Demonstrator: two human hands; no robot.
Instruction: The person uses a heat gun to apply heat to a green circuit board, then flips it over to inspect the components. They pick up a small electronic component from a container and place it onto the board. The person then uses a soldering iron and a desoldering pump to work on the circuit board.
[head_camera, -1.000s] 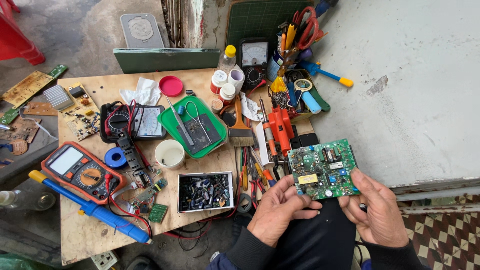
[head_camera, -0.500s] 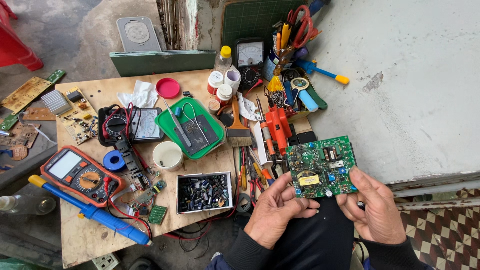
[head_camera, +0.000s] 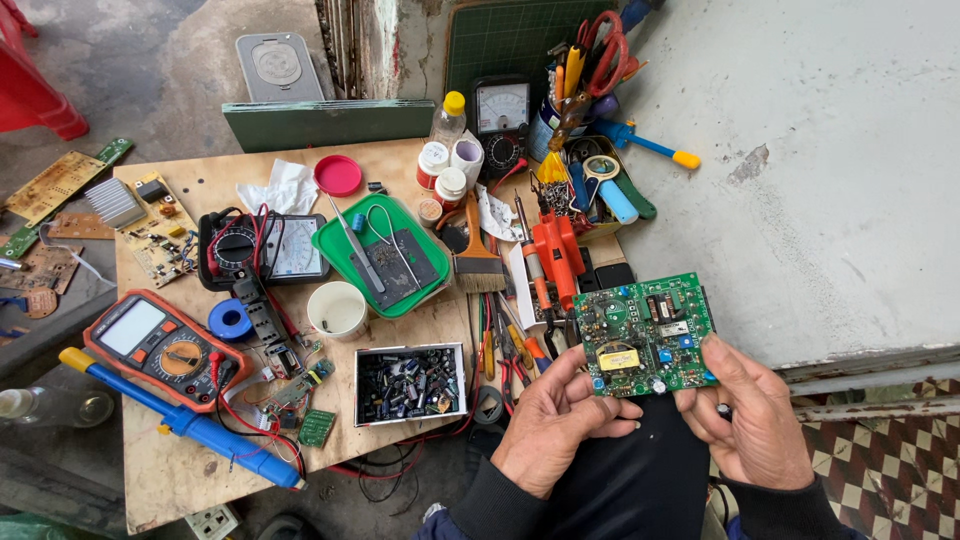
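I hold a green circuit board (head_camera: 646, 334) at the lower right of the frame, component side up. My left hand (head_camera: 553, 428) pinches its lower left edge between thumb and curled fingers; my right hand (head_camera: 752, 418) grips its lower right corner, thumb on top, fingers curled beneath. Just left sits a box of small components (head_camera: 410, 383) on the wooden table (head_camera: 180, 470).

Our left hand (head_camera: 552, 430): palm up, fingers curled, thumb raised toward its gripped edge | our right hand (head_camera: 752, 420): back to camera, fingers pinching from the other side | both wrists low and near each other, in dark sleeves
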